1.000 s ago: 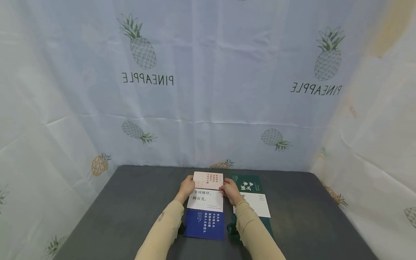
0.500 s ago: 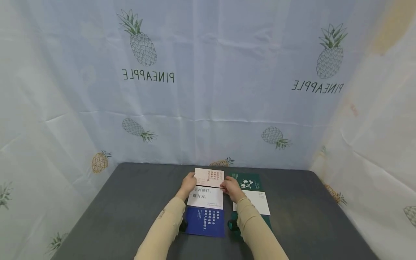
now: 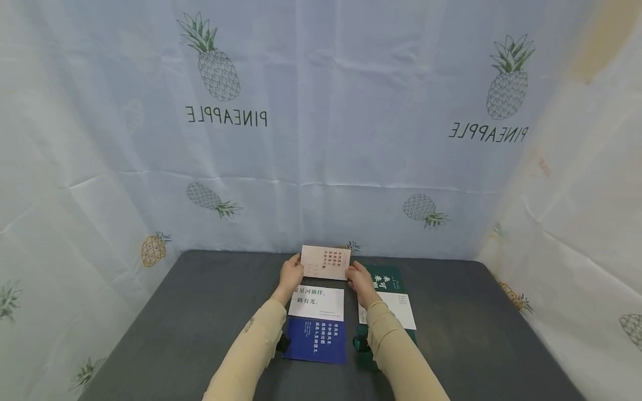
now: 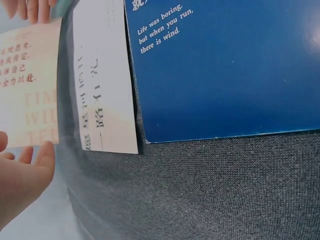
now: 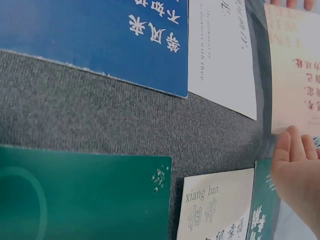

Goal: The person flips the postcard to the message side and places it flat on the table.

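My left hand [image 3: 290, 277] and right hand [image 3: 360, 283] hold a pale pink card [image 3: 326, 262] with red lettering by its two short sides. It is lifted off the table and tilted up, with its face toward me. In the left wrist view, the left fingers [image 4: 46, 159] curl at one edge of the card; in the right wrist view, my right fingers [image 5: 295, 142] are at the opposite edge, partly behind it. Below the card lie a white card [image 3: 317, 303] with black lettering and a blue card [image 3: 316, 341], edge to edge in a column.
Right of that column lie a dark green card [image 3: 385, 278], a white card [image 3: 401, 312] and another green card [image 3: 368, 362], partly hidden by my right arm. The dark table [image 3: 476, 323] ends at a pineapple-printed cloth [image 3: 321, 145] behind and at both sides.
Both hands have raised the pink card from its place against the white card, up and slightly right, and tilted it. Dark table now shows between the two cards. The other cards stay put.
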A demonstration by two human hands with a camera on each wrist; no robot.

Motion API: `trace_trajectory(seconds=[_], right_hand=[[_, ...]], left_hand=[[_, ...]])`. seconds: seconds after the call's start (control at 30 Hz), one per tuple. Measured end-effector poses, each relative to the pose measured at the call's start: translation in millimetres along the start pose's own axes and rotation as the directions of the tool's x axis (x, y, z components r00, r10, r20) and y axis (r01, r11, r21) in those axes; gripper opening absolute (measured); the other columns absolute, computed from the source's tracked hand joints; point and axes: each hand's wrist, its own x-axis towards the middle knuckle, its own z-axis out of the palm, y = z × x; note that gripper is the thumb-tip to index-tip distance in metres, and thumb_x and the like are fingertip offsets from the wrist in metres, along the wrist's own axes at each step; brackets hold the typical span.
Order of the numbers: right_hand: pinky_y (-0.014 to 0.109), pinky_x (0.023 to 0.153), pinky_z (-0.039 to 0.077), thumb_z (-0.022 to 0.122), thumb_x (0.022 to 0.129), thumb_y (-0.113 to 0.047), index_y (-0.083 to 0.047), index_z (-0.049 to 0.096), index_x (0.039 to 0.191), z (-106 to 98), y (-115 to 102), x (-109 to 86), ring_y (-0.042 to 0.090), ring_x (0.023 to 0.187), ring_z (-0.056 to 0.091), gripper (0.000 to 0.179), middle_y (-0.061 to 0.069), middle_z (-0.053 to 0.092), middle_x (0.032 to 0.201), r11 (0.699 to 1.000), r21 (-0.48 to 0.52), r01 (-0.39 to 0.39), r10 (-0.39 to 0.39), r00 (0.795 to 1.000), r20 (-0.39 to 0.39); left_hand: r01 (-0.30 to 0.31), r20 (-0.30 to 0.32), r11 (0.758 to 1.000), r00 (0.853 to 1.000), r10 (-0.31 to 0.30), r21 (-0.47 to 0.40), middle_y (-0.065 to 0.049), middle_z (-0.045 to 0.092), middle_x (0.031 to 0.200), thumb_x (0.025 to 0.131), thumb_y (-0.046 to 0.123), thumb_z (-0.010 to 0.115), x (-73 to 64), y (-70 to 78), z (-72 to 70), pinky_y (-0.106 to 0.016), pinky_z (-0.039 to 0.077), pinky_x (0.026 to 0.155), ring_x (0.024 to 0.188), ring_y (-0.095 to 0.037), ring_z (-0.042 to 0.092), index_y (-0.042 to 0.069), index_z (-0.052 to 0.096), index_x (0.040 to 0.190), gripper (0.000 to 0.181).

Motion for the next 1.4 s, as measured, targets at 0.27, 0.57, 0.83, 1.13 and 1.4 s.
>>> trace_trajectory(seconds=[0.27, 0.57, 0.83, 1.13, 1.4], right_hand=[[0.048, 0.107, 0.034, 0.043, 0.096, -0.044, -0.008, 0.033, 0.144, 0.7, 0.3, 1.9, 0.035, 0.135, 0.037, 0.06, 0.018, 0.033, 0.149, 1.0, 0.005, 0.003, -0.003, 1.0, -0.023], [0.045, 0.104, 0.039, 0.048, 0.092, -0.051, -0.009, 0.039, 0.141, 2.3, 14.0, -2.9, 0.035, 0.13, 0.044, 0.065, 0.016, 0.035, 0.148, 0.999, -0.019, 0.029, -0.03, 0.999, -0.042], [0.041, 0.097, 0.046, 0.053, 0.094, -0.034, -0.002, 0.044, 0.137, 1.6, 22.1, -4.8, 0.033, 0.118, 0.056, 0.054, 0.021, 0.048, 0.137, 0.993, -0.089, 0.082, -0.088, 0.993, -0.073], [0.027, 0.07, 0.051, 0.057, 0.092, -0.019, 0.006, 0.051, 0.128, 3.7, 19.8, -7.9, 0.018, 0.082, 0.064, 0.044, 0.019, 0.068, 0.102, 0.979, -0.19, 0.073, -0.083, 0.996, -0.044], [0.025, 0.06, 0.041, 0.057, 0.091, -0.015, 0.002, 0.061, 0.115, 6.0, 27.4, -6.4, 0.012, 0.064, 0.05, 0.03, 0.007, 0.06, 0.073, 0.884, -0.444, 0.144, -0.167, 0.986, -0.014]], left_hand=[[-0.035, -0.021, 0.999, 0.999, 0.034, -0.019, -0.023, 0.051, 0.131, 0.097, 0.024, 0.042, -1.2, -0.3, -2.4, -0.051, 0.039, 0.099, 0.121, -0.038, 0.049, 0.008, 0.041, 0.14, 0.046], [-0.019, -0.012, 1.0, 1.0, 0.019, -0.005, -0.016, 0.057, 0.13, 0.092, 0.053, 0.047, -6.2, -9.5, -5.9, -0.047, 0.04, 0.102, 0.122, -0.034, 0.051, 0.004, 0.056, 0.127, 0.062], [-0.028, -0.07, 0.997, 0.997, 0.033, 0.066, -0.016, 0.067, 0.113, 0.084, 0.045, 0.064, -7.8, -20.7, -5.1, -0.046, 0.049, 0.088, 0.107, -0.033, 0.06, 0.003, 0.069, 0.107, 0.048], [-0.016, -0.069, 0.986, 0.997, 0.027, 0.166, -0.017, 0.07, 0.092, 0.083, 0.024, 0.068, -9.4, -25.3, -4.1, -0.038, 0.05, 0.072, 0.08, -0.024, 0.062, -0.003, 0.071, 0.096, 0.031], [-0.059, -0.047, 0.958, 0.996, 0.075, 0.281, -0.026, 0.066, 0.106, 0.083, 0.014, 0.067, -8.3, -28.4, 1.3, -0.044, 0.051, 0.079, 0.093, -0.035, 0.064, -0.01, 0.065, 0.105, 0.033]])
